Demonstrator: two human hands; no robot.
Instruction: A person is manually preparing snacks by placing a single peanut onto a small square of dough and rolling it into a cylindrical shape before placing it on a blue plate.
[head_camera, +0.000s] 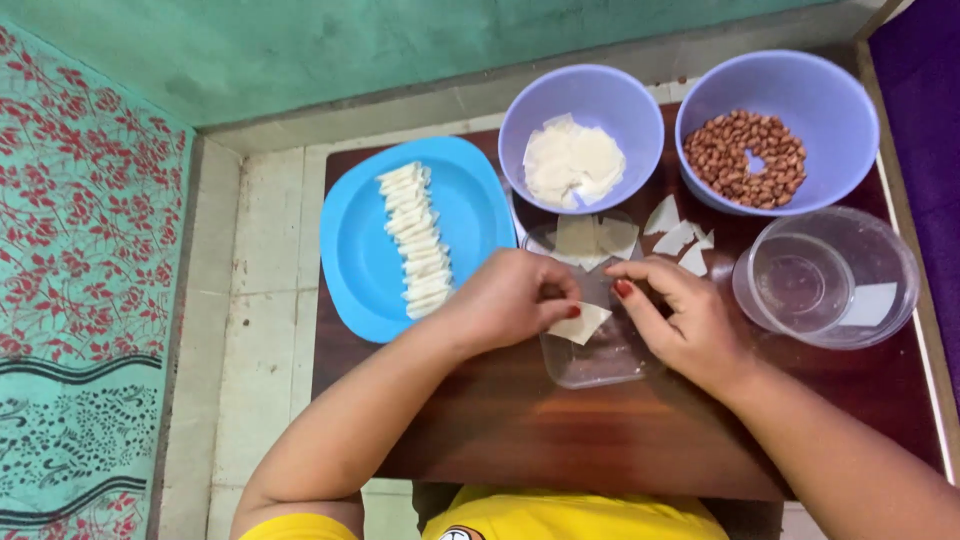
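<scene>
Dark wooden worktop (480, 430) against a green wall (350, 50), pale tiled floor (250, 330) alongside. Both hands, left (515, 298) and right (680, 320), pinch 1 white pastry wrapper (583, 323) over a clear rectangular lid (600, 360) mid-worktop, between a blue plate (360, 260) and a clear round container (830, 280).

Two lavender bowls (581, 100), one blue plate (365, 260), perhaps twenty rolls (418, 240)

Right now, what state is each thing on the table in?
Left hand: pinching the pastry sheet.
Right hand: fingertips at the sheet.
Blue plate: holds a row of rolled pieces.
Sheet bowl: part filled.
Peanut bowl: part filled.
Clear round bowl: holds liquid.
</scene>
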